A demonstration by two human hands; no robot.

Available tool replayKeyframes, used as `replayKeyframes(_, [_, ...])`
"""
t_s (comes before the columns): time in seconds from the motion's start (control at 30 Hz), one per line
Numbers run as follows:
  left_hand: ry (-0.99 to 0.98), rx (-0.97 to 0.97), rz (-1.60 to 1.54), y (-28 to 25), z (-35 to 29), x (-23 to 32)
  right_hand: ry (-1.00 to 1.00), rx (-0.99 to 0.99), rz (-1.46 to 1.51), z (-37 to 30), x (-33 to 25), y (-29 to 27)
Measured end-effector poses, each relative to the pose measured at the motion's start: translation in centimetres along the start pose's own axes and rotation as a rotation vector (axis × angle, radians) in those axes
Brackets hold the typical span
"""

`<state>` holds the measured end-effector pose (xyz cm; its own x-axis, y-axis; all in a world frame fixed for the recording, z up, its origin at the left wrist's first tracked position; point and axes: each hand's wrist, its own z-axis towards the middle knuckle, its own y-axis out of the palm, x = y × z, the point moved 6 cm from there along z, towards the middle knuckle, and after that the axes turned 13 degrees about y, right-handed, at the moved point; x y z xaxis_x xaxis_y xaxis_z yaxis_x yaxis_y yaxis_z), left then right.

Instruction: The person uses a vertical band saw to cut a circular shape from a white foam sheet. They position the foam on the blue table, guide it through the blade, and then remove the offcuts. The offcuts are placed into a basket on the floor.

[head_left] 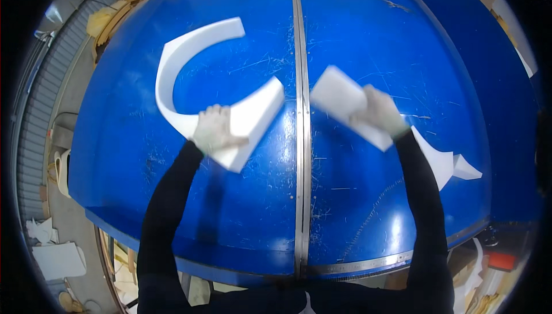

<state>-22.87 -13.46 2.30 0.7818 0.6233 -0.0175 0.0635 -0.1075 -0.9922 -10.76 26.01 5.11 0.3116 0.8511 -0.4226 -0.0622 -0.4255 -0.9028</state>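
While they are apart, both hands (214,128) hold white pieces (257,110).

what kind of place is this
Probably a workshop that cuts or shapes foam-like material. The signs are a big scratched blue table, thick white shapes such as a curved piece and a block, and white scraps off to the left.
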Motion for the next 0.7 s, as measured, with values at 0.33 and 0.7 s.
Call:
replayKeyframes(0.33, [0.403,-0.024,-0.288,-1.9,-3.1,12.8,-0.348,-0.332,-0.545,-13.0,-8.2,6.5])
replayKeyframes(0.7, [-0.062,0.12,0.067,1.4,7.6,-1.0,-0.345,0.172,-0.303,3.3,-2.2,6.9])
